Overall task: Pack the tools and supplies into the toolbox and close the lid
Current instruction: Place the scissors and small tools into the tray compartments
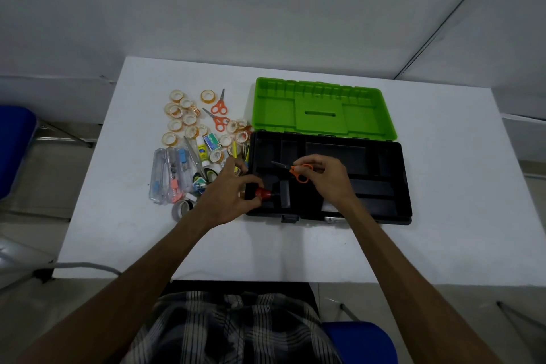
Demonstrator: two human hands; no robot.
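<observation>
A black toolbox (pixel 384 210) lies open on the white table, its green lid (pixel 366 115) folded flat behind it. My right hand (pixel 328 177) holds small orange-handled scissors (pixel 298 171) above the box's black tray. At the tray's front left corner my left hand (pixel 230 195) grips a red-handled tool (pixel 263 194). Left of the box lies a heap of supplies: several clear tape rolls (pixel 177 115), two more orange scissors (pixel 219 106), a glue stick (pixel 202 152), a staples box (pixel 212 141) and clear utility knives (pixel 165 177).
The white table (pixel 458 239) carries everything; its front edge is near my lap. A dark tape roll (pixel 181 209) sits at the heap's near end. A blue chair (pixel 13 151) stands to the left, another blue seat (pixel 360 343) at lower right. A grey cable (pixel 88 267) runs under the table's left front.
</observation>
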